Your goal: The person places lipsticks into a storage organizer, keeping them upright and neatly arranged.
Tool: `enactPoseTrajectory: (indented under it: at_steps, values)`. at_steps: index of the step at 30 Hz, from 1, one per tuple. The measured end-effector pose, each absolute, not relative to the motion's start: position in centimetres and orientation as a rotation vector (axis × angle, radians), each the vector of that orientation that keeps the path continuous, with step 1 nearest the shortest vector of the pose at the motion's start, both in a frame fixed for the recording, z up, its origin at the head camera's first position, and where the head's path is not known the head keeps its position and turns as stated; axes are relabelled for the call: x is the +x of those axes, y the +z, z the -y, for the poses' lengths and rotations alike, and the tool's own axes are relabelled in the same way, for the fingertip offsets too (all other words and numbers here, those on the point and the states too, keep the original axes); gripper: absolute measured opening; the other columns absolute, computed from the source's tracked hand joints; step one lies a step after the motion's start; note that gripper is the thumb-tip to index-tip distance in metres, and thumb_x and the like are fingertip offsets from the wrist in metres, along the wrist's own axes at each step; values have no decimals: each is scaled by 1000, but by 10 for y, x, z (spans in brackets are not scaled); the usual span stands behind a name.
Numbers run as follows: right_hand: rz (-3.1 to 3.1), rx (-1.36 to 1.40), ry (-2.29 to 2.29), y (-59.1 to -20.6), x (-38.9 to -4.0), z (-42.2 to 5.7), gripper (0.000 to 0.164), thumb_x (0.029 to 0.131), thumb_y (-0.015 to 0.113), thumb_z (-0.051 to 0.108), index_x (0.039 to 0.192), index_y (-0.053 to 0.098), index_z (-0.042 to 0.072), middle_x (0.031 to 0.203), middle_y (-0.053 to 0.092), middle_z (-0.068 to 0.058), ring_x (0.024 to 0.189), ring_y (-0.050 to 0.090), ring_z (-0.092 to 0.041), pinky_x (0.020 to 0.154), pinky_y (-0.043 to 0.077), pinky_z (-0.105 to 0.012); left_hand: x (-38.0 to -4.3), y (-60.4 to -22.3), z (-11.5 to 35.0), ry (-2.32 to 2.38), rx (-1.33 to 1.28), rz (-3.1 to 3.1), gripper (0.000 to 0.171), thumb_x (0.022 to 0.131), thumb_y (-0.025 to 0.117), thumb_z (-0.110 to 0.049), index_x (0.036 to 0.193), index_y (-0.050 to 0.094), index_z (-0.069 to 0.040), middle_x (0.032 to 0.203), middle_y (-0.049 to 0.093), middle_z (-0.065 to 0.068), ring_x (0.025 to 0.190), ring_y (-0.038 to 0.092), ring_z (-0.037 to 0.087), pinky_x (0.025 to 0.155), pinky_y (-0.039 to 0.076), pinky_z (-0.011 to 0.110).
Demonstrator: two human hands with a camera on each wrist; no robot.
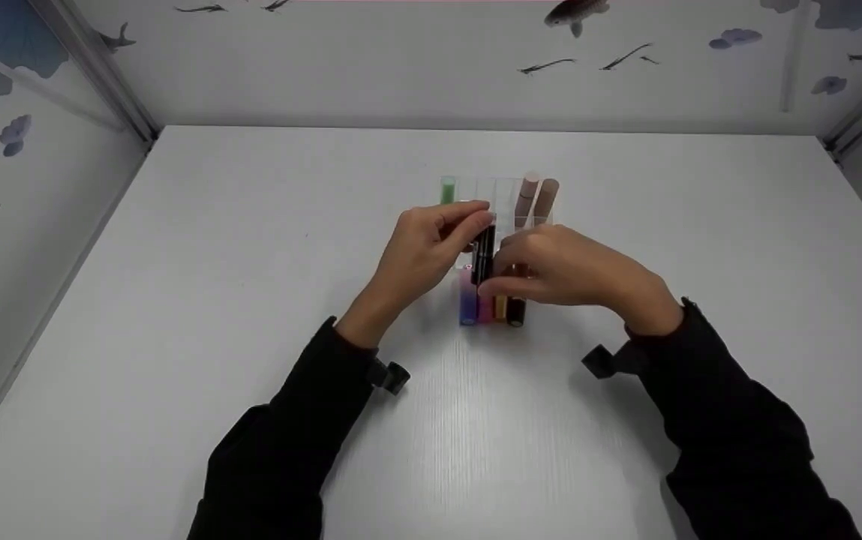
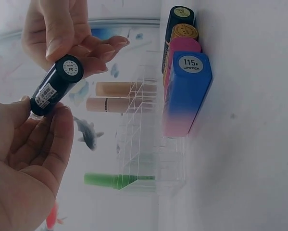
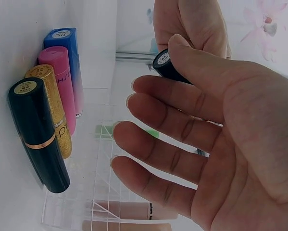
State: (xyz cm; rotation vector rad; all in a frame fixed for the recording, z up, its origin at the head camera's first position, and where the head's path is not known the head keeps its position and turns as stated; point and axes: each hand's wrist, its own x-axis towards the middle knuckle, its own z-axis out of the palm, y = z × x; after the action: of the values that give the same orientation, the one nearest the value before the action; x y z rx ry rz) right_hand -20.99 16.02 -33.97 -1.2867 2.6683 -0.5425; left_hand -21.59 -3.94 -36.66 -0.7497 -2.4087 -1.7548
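The clear rack [image 1: 485, 187] holds one green tube [image 2: 101, 180] and two beige tubes [image 2: 107, 105]; my left hand [image 1: 431, 238] and right hand [image 1: 554, 266] pinch one black tube [image 2: 50, 91].

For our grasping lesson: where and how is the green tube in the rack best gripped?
The green tube stands at the left end of the clear rack, its top jutting above the walls and the beige tubes at the opposite end. So pinch that top, probably from above, with the left hand once it releases the black tube.
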Motion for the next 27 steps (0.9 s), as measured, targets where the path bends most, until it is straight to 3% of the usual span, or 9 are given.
enactPoseTrajectory:
  at_steps: [16, 23, 27]
  values:
    - [-2652, -1293, -537, -342, -210, -159, 29, 89, 61, 44, 81, 72, 19, 69, 64, 9, 60, 54, -2, 57, 47, -21, -214, -367, 40, -1616, -753, 2447, 34, 95, 54, -36, 117, 67, -14, 98, 72, -4, 72, 58, 5, 69, 51, 20]
    - [-2640, -1292, -534, -341, -210, -159, 31, 90, 58, 45, 82, 72, 19, 69, 64, 10, 60, 55, -2, 56, 47, -22, -214, -366, 40, -1620, -753, 2444, 33, 95, 54, -35, 116, 68, -14, 100, 72, -4, 76, 61, 4, 74, 52, 19]
    - [-2635, -1322, -545, -341, -209, -159, 33, 91, 57, 46, 80, 71, 18, 68, 63, 10, 60, 53, -2, 56, 46, -22, -214, -367, 41, -1600, -752, 2444, 34, 95, 54, -36, 116, 68, -13, 98, 72, -4, 72, 58, 6, 69, 50, 19]
